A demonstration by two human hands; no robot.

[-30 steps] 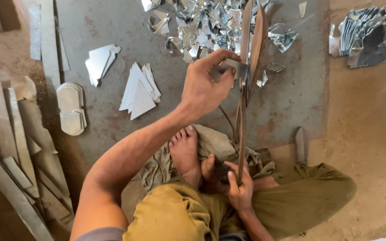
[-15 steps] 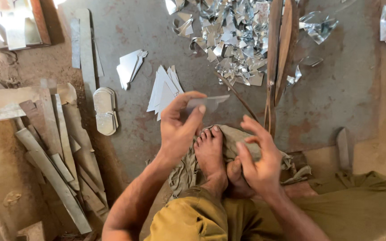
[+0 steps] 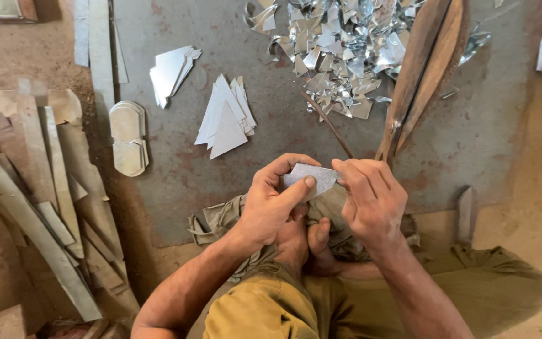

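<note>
The person is sitting on the ground with both hands meeting just above the bare feet (image 3: 305,242). The left hand (image 3: 271,201) is pinching a small flat piece of sheet metal (image 3: 312,177), thumb lying across its near edge and fingers curling over the far side. The right hand (image 3: 371,198) is gripping the same piece at its right end, fingertips closing on the edge. The piece is being held level between the two hands, off the ground, near the middle of the scene.

Just beyond the right hand, a pair of long rusty shears (image 3: 421,75) is lying with its blades running away to the far right, its near end almost touching the knuckles. A heap of shiny metal scraps (image 3: 340,50) is spreading across the far side of the grey mat (image 3: 472,144). To the left of the hands, a stack of cut triangles (image 3: 227,116) is resting on the mat, with another small stack (image 3: 170,72) farther left. Long metal strips (image 3: 39,207) are piling up on the dirt at the far left edge.
</note>
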